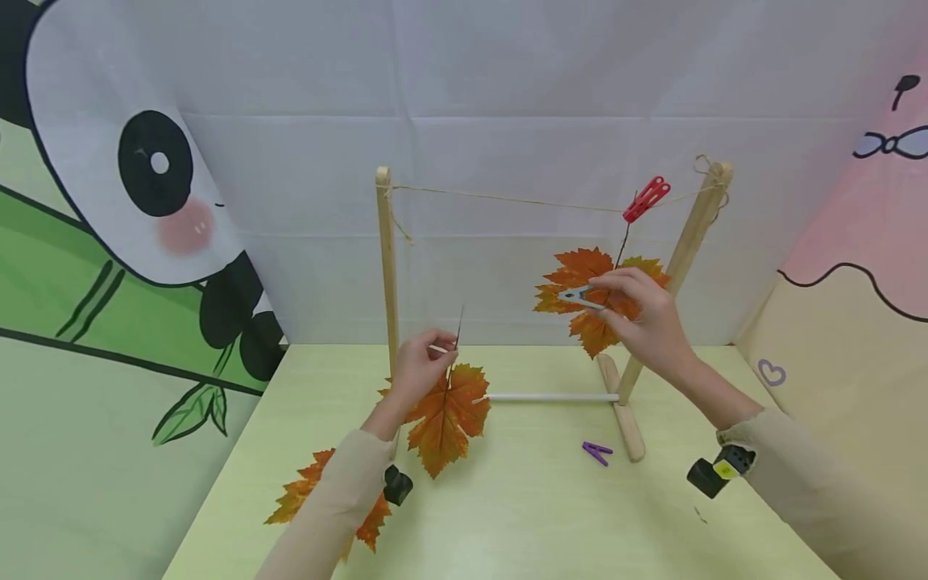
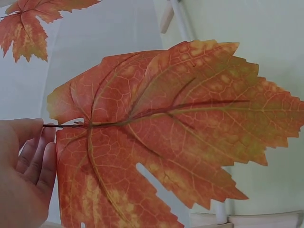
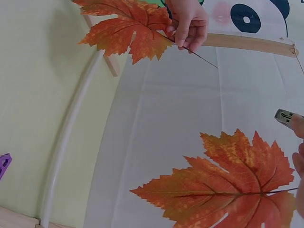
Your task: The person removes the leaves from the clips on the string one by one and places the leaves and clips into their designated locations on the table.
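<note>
My left hand (image 1: pixel 422 369) pinches the thin dark stem of an orange artificial maple leaf (image 1: pixel 448 419), and the blade hangs below the fingers. In the left wrist view this leaf (image 2: pixel 190 118) fills most of the picture. Thumb and fingers of my right hand (image 1: pixel 648 322) pinch a light grey clothespin (image 1: pixel 577 296). Behind that hand, a second maple leaf (image 1: pixel 586 264) hangs by its stem from a red clothespin (image 1: pixel 647 200) clipped on the string (image 1: pixel 507 197). The right hand covers part of this hanging leaf.
The string runs between two wooden posts (image 1: pixel 387 266), joined low down by a white rod (image 1: pixel 551 397). A purple clothespin (image 1: pixel 598 453) lies on the table (image 1: pixel 522 515). Another maple leaf (image 1: pixel 297 495) lies at left, partly hidden by my left forearm. A white cloth hangs behind.
</note>
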A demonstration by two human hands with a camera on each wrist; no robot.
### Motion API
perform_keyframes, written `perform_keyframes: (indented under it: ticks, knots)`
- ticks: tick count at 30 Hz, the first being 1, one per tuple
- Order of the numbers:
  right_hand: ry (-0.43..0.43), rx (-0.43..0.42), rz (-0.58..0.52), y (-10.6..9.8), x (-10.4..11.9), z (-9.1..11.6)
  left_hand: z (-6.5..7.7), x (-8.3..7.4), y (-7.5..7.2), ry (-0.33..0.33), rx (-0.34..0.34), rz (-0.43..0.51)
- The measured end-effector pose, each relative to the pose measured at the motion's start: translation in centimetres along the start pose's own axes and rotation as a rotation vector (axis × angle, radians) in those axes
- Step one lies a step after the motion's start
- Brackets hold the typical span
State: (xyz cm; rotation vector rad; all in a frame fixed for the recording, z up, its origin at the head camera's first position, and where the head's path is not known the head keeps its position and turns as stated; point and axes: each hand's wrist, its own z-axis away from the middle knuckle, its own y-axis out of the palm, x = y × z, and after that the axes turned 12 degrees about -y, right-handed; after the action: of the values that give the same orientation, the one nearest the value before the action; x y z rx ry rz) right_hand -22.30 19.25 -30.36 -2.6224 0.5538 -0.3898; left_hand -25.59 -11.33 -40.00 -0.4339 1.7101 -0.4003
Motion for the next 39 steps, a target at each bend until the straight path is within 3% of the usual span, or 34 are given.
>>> perform_keyframes:
  ticks: [11,26,35,39]
  knots:
    - [0.082,0.023,0.024,0.4,-1.1,4.3,1.4,2.5,-0.1,-0.100,-0.077,0.005]
    - [0.227,0.000,-0.031,1.7,-1.0,9.4,3.0,5.4,0.2,-0.212,-0.052,0.052]
    - [0.269,-0.017,-0.069,1.5,1.9,8.9,3.7,6.1,0.7,-0.264,-0.040,0.089]
    - [0.278,-0.016,-0.071,1.7,1.9,9.8,4.1,6.5,0.9,-0.285,-0.021,0.095]
